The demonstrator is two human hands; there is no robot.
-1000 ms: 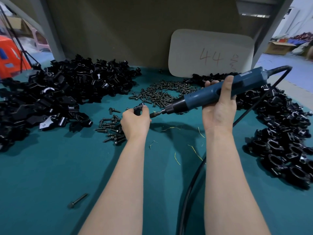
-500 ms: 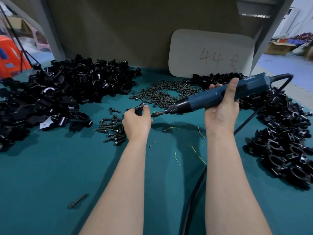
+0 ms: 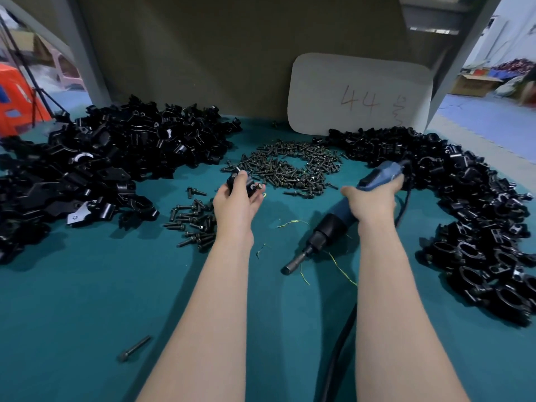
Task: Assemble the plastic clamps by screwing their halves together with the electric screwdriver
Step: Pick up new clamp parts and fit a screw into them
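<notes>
— Which step is in hand?

— Between drivings, I'd judge. The left hand [image 3: 237, 195] curls round a black clamp [image 3: 239, 182], held above the desk [image 3: 87, 300], with a screw [image 3: 259, 186] showing at its right edge. Whether that screw is seated, I cannot tell.

— And the tool?

— The right hand [image 3: 374, 195] grips the electric screwdriver [image 3: 330, 227] by its blue body, bit angled down near the desk and well apart from the clamp.

— So what does the next move call for?

— If the screw is loose, swing the bit up and square it on the head. If tight, the clamp probably goes to the clamp pile [image 3: 478, 213] on the right, and fresh halves come from the left heap [image 3: 116, 158], with screws from the screw pile [image 3: 290, 169] just beyond the clamp.
</notes>
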